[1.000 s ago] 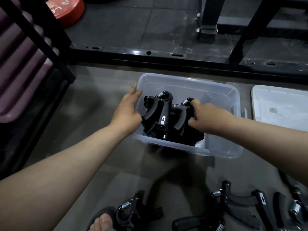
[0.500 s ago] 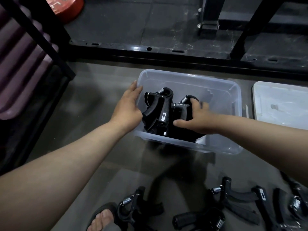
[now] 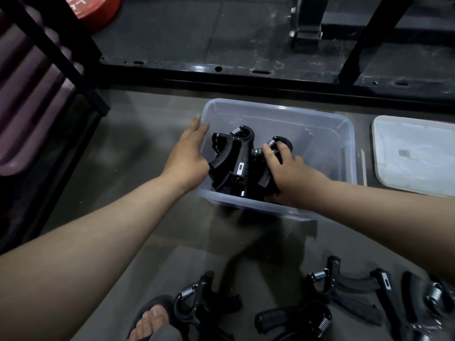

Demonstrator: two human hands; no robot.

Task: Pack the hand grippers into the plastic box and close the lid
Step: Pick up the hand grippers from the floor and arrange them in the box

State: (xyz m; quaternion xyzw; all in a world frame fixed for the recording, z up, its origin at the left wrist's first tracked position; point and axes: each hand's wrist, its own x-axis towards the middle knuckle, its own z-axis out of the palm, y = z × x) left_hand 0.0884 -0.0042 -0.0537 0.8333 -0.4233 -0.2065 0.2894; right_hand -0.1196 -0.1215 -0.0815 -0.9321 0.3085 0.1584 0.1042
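Both hands are down at the clear rectangular plastic box (image 3: pixel 342 134) on the floor, and the packing is well under way. The left hand (image 3: pixel 188 156) rests flat against the box's left wall, its grip spread and holding nothing, palm pressing on the upright black hand gripper with the steel coil spring (image 3: pixel 232 153) standing at the box's left end. The right hand (image 3: pixel 285 168) reaches over the box's near rim, its grip clamped on a second black spring gripper (image 3: pixel 275 143), seating it right beside the first, the two touching.

The job here looks like nesting. My read: keep that left palm bracing the standing gripper so it cannot topple, and slide the second one in handle-down, spring up, tight against its neighbour. That leaves the box's right end free.

It will be needed. Several loose black grippers (image 3: pixel 344 284) lie on the floor on the near side of the box, one of them just beside a sandalled foot (image 3: pixel 152 316). The cloudy white plastic lid (image 3: pixel 413 153) lies flat on the floor just right of the box, not yet used.

One thing to watch: springs and handles snag on each other, so each piece wants lowering straight down, not dragging sideways. Stack them low, too, or that lid may not sit flat on the rim.
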